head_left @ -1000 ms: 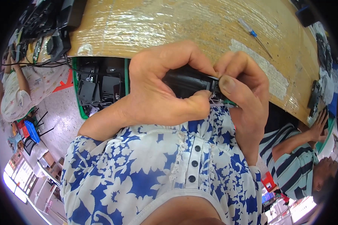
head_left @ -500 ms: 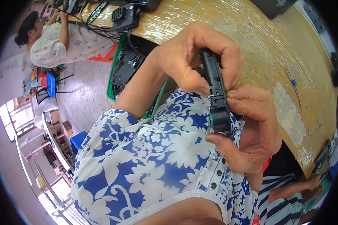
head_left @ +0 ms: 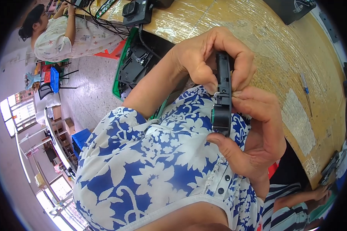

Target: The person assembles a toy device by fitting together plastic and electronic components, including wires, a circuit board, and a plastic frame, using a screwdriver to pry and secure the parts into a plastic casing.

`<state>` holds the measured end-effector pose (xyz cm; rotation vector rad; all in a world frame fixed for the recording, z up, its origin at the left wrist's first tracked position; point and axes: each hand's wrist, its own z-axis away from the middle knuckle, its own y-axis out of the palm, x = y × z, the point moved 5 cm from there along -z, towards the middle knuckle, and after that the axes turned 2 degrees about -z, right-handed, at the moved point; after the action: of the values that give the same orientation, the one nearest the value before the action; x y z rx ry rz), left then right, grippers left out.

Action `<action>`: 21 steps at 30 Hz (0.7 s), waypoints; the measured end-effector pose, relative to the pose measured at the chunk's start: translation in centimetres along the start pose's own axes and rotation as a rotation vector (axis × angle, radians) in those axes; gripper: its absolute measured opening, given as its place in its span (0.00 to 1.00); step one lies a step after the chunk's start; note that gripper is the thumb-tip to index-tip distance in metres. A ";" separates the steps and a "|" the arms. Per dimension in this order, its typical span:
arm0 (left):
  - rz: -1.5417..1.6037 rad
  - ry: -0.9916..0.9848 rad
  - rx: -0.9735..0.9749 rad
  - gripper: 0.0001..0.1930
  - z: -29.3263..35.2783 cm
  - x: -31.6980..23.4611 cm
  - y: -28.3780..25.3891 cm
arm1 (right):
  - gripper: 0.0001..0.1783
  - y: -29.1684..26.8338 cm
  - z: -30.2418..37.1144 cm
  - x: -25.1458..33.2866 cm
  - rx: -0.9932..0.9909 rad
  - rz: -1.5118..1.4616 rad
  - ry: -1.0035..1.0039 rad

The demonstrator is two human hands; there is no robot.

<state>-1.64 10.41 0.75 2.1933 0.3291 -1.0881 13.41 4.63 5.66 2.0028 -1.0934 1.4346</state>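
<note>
A narrow black plastic housing (head_left: 224, 77) stands nearly upright in the picture between my two hands, in front of my chest. Its lower part is wider, with a green edge, perhaps a circuit board, along the left side; a small bit of bare metal or wire shows near its middle. My left hand (head_left: 216, 54) grips the upper part, the thumb pressed at the left side near the metal bit and the fingers curled round the far side. My right hand (head_left: 260, 123) holds the lower part, thumb at the bottom end and fingertips at the right side.
A screwdriver (head_left: 305, 90) lies on the wooden table (head_left: 273, 54) beside a pale textured sheet (head_left: 298, 121). Left of the table stands a green crate (head_left: 121, 73) of black parts; above it sits a black speaker-like box (head_left: 137, 12). Two other people (head_left: 54, 42) work nearby.
The housing has turned slightly more upright, with both hands still on it. The surroundings have shifted a little in the view.
</note>
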 end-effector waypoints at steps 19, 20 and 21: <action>-0.226 -0.542 -0.492 0.22 -0.7 2.7 1.5 | 0.24 -5.6 3.4 -4.0 -0.382 -0.282 0.334; -0.217 -0.548 -0.487 0.22 -0.3 3.1 1.6 | 0.24 -5.4 3.8 -4.0 -0.390 -0.280 0.341; -0.297 -0.519 -0.446 0.23 -0.1 3.3 1.7 | 0.24 -5.3 4.2 -4.1 -0.444 -0.346 0.399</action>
<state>1.32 8.99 -1.02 1.4398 0.6048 -1.5264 19.50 6.12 0.79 1.4296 -0.7612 1.2089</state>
